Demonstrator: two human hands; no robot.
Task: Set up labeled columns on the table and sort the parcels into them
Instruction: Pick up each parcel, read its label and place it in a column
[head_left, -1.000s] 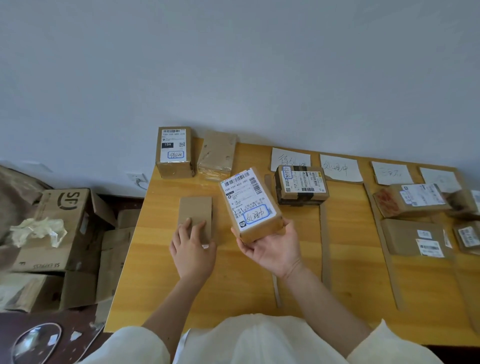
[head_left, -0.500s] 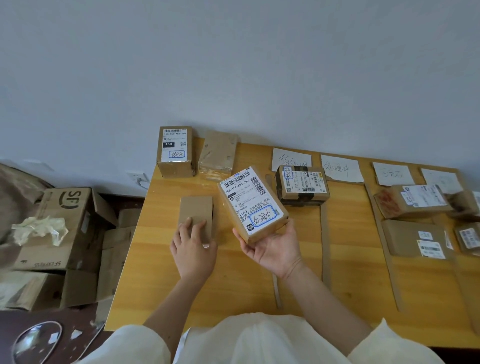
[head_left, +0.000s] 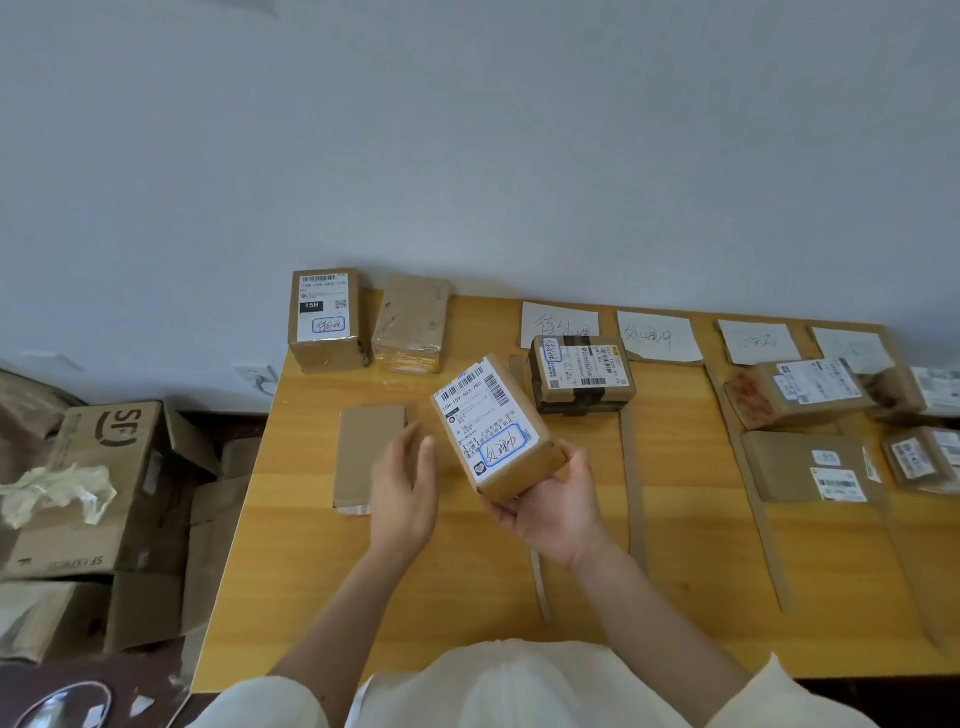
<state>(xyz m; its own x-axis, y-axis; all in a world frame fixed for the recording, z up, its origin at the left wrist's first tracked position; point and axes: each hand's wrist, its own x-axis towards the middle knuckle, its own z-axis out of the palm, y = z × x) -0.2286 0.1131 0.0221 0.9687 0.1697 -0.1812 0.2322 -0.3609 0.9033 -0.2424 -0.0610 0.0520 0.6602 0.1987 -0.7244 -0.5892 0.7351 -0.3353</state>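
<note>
My right hand (head_left: 550, 512) holds a small cardboard parcel (head_left: 493, 426) above the wooden table (head_left: 467, 587), its white shipping label with a blue-framed handwritten mark facing up. My left hand (head_left: 405, 488) hovers open just left of it, beside a flat plain parcel (head_left: 363, 452) lying on the table. Handwritten paper labels (head_left: 558, 325) (head_left: 657, 335) (head_left: 756, 340) (head_left: 852, 348) lie along the far edge, with cardboard strips (head_left: 634, 493) (head_left: 748, 488) marking columns. One taped parcel (head_left: 579, 371) sits under the first label. More parcels (head_left: 800, 392) (head_left: 808, 465) fill the right columns.
Two upright parcels (head_left: 327, 317) (head_left: 410, 322) stand at the table's far left corner against the wall. Opened cardboard boxes (head_left: 98, 483) with crumpled paper (head_left: 52, 491) are stacked on the floor to the left. Further parcels (head_left: 924, 457) lie at the right edge.
My left hand has lifted off the flat parcel and moved right toward the held parcel. My right hand has tilted the labeled parcel slightly and kept it raised.
</note>
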